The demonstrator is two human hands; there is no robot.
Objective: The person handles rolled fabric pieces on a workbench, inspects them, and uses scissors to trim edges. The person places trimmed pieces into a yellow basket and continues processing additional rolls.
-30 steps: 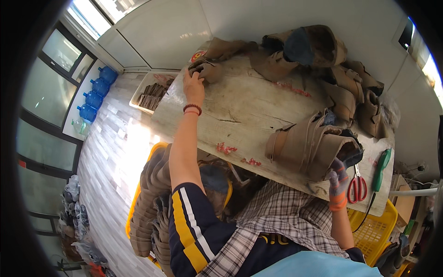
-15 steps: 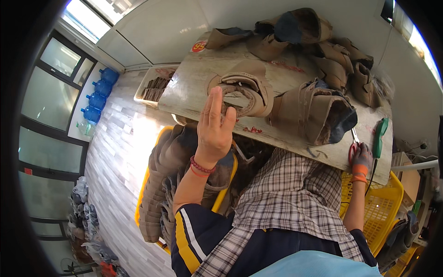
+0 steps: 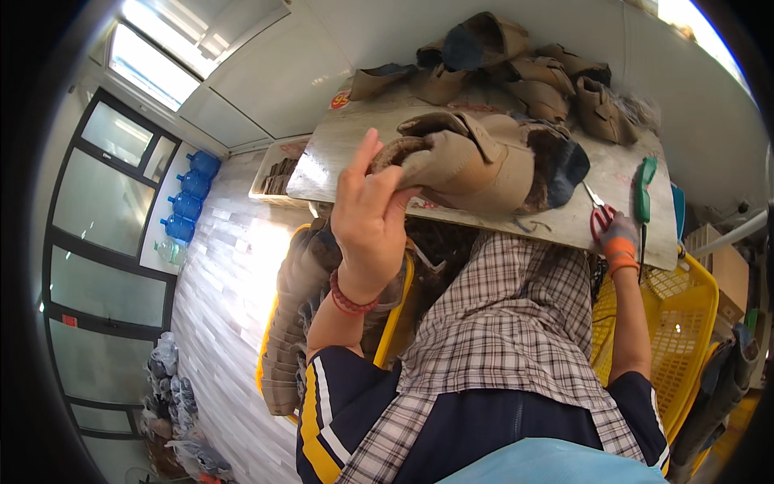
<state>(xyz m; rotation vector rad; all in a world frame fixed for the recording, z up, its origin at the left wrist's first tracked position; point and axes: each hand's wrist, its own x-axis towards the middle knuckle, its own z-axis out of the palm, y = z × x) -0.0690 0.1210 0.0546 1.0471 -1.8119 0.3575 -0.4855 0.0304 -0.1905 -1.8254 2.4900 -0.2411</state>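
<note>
My left hand (image 3: 367,222) grips the near-left edge of a tan boot upper (image 3: 468,165) with a brown fleece lining. Its index finger points up past the edge, while the other fingers curl at the lining. Beyond the tan piece, more fleece lining and dark blue fabric (image 3: 567,173) show; where one piece ends and another begins is hard to tell. My right hand (image 3: 620,234), in a grey glove with an orange cuff, has its fingers at the red handles of a pair of scissors (image 3: 601,216) lying on the table (image 3: 314,173).
A green corded hand tool (image 3: 644,189) lies right of the scissors. Several boot uppers (image 3: 540,89) are heaped along the table's back. Yellow baskets (image 3: 657,323) flank me, the left one holding stacked uppers (image 3: 294,323). A white bin (image 3: 270,173) stands behind the table's left end.
My left hand has taken hold of the tan upper, which has swung right and now overlaps the uppers beside it. My right hand stays at the scissors. The whole view has shifted slightly.
</note>
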